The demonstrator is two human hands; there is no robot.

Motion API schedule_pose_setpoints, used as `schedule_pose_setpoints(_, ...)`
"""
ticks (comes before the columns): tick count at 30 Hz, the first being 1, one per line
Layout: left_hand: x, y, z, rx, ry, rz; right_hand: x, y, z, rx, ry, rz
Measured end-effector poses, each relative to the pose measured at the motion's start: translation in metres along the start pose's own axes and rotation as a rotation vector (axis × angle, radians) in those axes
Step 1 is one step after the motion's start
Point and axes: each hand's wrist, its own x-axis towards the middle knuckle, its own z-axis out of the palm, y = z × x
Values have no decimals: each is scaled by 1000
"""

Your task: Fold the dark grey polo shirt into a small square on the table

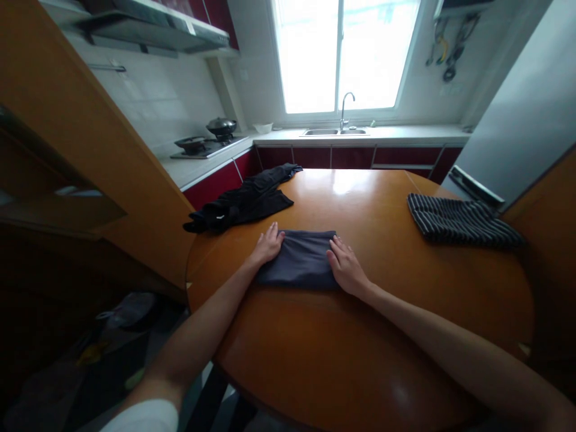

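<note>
A dark grey garment (302, 261), folded into a flat rectangle, lies on the wooden table (360, 336). My left hand (269, 243) rests on its left edge, fingers stretched out and pointing away from me. On the opposite side my right hand (346, 266) lies along the right edge, its fingers also extended over the cloth. Both hands touch the garment without gripping it. What kind of garment it is cannot be made out.
Black clothing (245, 201) lies loosely spread at the table's far left. A black-and-white striped folded garment (461, 221) lies at the right edge. Beyond the table are a stove with pans (221, 126), a sink (321, 131) and a refrigerator (517, 114).
</note>
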Motion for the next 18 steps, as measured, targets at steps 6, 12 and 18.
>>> schedule_pose_setpoints(6,7,-18,-23,-307,80,-159,3,0,-3,144,140,-111)
schedule_pose_setpoints(12,-8,-18,-33,-486,-88,-236,-12,-20,3,-137,-90,-277)
schedule_pose_setpoints(18,-12,-12,-38,-473,-160,-285,-15,-25,1,-227,-79,-281)
